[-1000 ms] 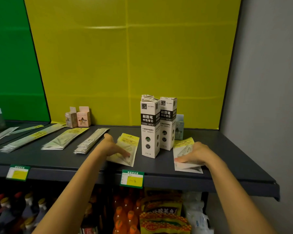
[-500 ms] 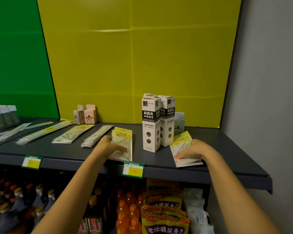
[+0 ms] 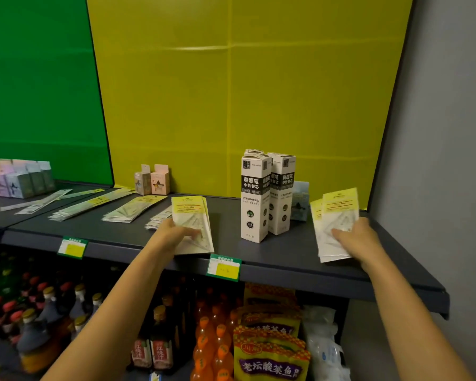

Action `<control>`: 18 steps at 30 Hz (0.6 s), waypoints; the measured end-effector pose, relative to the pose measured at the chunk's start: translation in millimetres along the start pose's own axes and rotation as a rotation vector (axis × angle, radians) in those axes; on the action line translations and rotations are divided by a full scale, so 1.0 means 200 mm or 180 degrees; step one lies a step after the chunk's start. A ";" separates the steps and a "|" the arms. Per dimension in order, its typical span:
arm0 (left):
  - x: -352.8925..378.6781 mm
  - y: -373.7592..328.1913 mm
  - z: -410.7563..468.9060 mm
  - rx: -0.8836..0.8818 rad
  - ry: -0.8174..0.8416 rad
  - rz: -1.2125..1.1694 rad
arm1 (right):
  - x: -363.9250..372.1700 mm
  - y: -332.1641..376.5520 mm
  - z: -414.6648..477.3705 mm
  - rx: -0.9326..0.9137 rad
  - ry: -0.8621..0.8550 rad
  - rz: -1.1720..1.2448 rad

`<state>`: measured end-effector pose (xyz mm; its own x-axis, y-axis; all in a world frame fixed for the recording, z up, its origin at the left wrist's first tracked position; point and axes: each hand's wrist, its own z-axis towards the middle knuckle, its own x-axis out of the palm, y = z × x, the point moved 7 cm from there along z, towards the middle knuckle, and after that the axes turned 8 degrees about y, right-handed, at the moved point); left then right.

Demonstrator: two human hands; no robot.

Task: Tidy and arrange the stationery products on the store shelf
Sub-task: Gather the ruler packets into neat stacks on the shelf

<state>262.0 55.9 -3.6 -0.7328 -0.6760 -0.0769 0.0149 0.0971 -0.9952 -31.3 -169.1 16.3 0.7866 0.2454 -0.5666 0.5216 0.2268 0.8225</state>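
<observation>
At the nine o'clock edge of the view, pastel boxes (image 3: 17,178) are lined up on the dark shelf (image 3: 280,253). Toward three o'clock of them, long flat packets (image 3: 134,209) are laid in slanted rows, with two small boxes (image 3: 160,183) set behind, against the yellow back panel. A stack of yellow-topped packets (image 3: 191,213) is gripped by the left hand (image 3: 173,237), with its fingers curled across the lower front. This stack is held at the shelf's front edge, at nine o'clock of the tall white refill boxes (image 3: 254,199), which stand upright. At three o'clock of these, a second fanned stack (image 3: 340,210) is gripped by the right hand (image 3: 357,240), with its fingers curled over the face. Whether either stack touches the shelf cannot be told. At six o'clock, bottles (image 3: 47,306) and yellow bags (image 3: 270,353) are stocked below.
</observation>
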 end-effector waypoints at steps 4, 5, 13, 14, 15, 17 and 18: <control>-0.15 -0.05 -0.07 0.0098 -0.0202 -0.0228 | -0.18 0.12 -0.17 -0.0495 -0.0565 0.0597; -0.20 -0.06 -0.07 0.0124 -0.0243 -0.0272 | -0.22 0.16 -0.21 -0.0636 -0.0644 0.0774; -0.67 -0.09 -0.10 0.0328 -0.0337 -0.0359 | -0.08 0.58 -0.52 -0.1433 -0.0518 0.1575; -0.73 -0.09 -0.10 0.0350 -0.0304 -0.0368 | -0.04 0.63 -0.55 -0.1509 -0.0526 0.1614; -0.79 -0.08 -0.10 0.0358 -0.0271 -0.0370 | 0.01 0.68 -0.59 -0.1575 -0.0523 0.1639; -0.90 -0.07 -0.09 0.0329 -0.0228 -0.0332 | 0.14 0.77 -0.64 -0.1644 -0.0430 0.1674; -0.96 -0.07 -0.08 0.0296 -0.0220 -0.0283 | 0.22 0.81 -0.65 -0.1650 -0.0333 0.1672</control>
<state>392.2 195.8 25.4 -0.6855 -0.7280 0.0111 0.0172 -0.0314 -0.9994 45.1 1.1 118.7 0.9302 0.3589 -0.0764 -0.1340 0.5262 0.8398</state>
